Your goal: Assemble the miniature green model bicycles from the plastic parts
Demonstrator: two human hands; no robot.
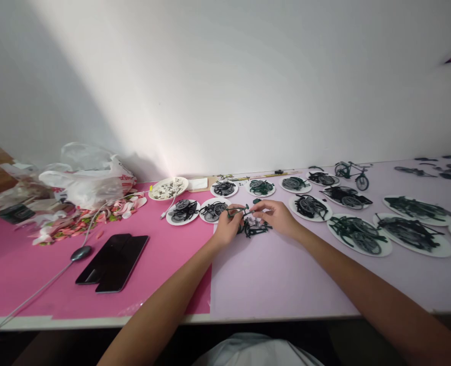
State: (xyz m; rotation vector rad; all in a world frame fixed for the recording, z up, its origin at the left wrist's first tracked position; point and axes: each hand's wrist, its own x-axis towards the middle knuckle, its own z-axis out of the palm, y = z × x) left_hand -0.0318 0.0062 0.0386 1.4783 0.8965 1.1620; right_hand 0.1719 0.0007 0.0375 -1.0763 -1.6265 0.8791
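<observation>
- the left hand (pixel 227 226) pinches a slim dark green part (pixel 241 210) between thumb and fingers, held just above the desk.
- the right hand (pixel 276 213) meets it from the other side, fingertips drawn together; from here i cannot tell whether they grip that part or another small piece.
- right beneath both hands lies a pile of dark parts (pixel 254 229), loose and unsorted.
- farther back on the right, one bicycle (pixel 352 172) stands upright, looking whole. it is the only one i see put together, so i would judge the work to be at an early stage.
- plates (pixel 388 249) of black and green frames and wheels sit to either side, their parts loose; more scattered parts (pixel 419 172) lie at the far right.
- the desk wears a pink cover (pixel 168 269) on the left, a pale lilac one (pixel 286 284) on the right.
- leftward: two dark phones (pixel 124 264), overlapping, a rounded mouse (pixel 81 253) on its cable, petals (pixel 92 218), a plastic bag (pixel 88 180).
- behind, a plain pale wall (pixel 225 91), sunlit in one slanting band.
</observation>
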